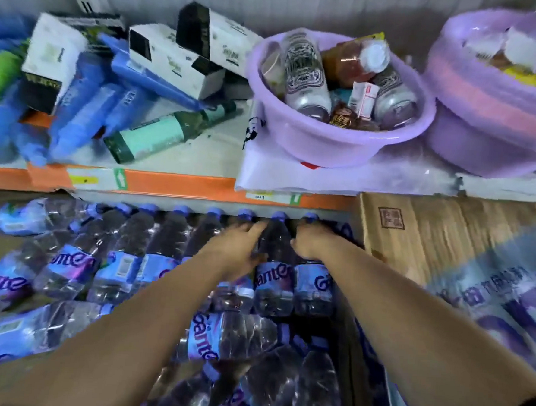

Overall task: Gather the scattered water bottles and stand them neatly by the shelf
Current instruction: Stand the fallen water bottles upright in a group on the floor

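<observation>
Nearest the viewer, low centre: loose water bottles [230, 341], several, lying on their sides in a heap. Their long axes run left-right or slanted, and they are not yet gathered. One stray bottle [32, 336] lies at near left, axis roughly left-right.

Middle ground: row of bottles [150, 252], packed shoulder to shoulder, blue caps toward the shelf and long axes running near to far in the view. They are judged to be standing on the floor and seen from above. The left end of the row slants and looks unsettled.

Held bottle [275, 266], second from the row's right end, cap pointing far. The left hand [242, 248] grasps its shoulder between thumb and fingers, probably to square it into line. The right hand [313, 241] lies over the shoulder of the end bottle [313, 287]. Its fingertips are hidden, so clasping or merely steadying cannot be told.

Right of the row: cardboard box [446, 239], seemingly serving as an end stop.

Far: orange shelf edge [198, 186]. On the shelf, a lilac basin [327, 143] holds cans, and a green bottle [167, 130] lies on its side.
</observation>
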The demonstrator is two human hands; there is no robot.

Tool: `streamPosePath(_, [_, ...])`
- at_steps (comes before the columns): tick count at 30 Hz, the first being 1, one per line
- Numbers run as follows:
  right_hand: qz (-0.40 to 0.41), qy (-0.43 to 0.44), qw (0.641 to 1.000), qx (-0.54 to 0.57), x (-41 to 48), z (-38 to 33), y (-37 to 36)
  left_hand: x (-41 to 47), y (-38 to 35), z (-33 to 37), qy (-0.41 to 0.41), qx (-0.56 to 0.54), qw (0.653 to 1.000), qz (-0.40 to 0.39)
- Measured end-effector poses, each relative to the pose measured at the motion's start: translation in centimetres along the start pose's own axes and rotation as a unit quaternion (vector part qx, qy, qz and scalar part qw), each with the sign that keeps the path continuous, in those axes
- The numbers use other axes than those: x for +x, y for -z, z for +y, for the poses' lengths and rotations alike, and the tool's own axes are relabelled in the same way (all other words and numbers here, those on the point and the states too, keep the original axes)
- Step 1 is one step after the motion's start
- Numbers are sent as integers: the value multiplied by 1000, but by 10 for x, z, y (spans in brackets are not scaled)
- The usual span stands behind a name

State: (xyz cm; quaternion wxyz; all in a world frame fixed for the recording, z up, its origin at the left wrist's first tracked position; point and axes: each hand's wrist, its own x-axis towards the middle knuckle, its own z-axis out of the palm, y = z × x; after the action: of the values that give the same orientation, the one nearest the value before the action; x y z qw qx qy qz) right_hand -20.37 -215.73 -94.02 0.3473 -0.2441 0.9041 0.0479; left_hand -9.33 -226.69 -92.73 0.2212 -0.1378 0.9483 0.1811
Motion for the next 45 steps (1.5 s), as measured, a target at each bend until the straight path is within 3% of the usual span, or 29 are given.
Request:
streamPosePath(3, [23,-43,997,64,8,4,1,37,-8,12,-24,9,999,47])
streamPosePath(7, [70,-65,992,86,15,11,-4,69,-23,36,114,-39,987,108])
streamPosePath(11, [79,-73,990,96,30,9,-12,87,-38,37,147,-17,984,104])
streamPosePath(16, [105,-93,981,136,35,4,-16,89,-24,37,184,-154,967,88])
streamPosePath(19, [130,-107,970,177,24,0,-9,79,-7,30,170,-278,942,82])
streamPosePath(24, [135,-70,969,193,-10,-6,6,53,9,10,77,-312,945,61])
streamPosePath(30, [152,-40,972,173,-44,2,9,18,21,-3,115,-435,892,37])
streamPosePath(36, [213,-1,966,148,-87,10,9,-16,27,15,32,-263,954,138])
streamPosePath(40, [238,20,961,137,-102,13,7,-29,36,32,-59,-137,978,145])
streamPosePath(42, [234,20,963,132,-109,14,9,-34,43,43,-92,-78,980,156])
streamPosePath(45, [247,25,957,148,-117,18,14,-32,52,48,-95,-81,971,204])
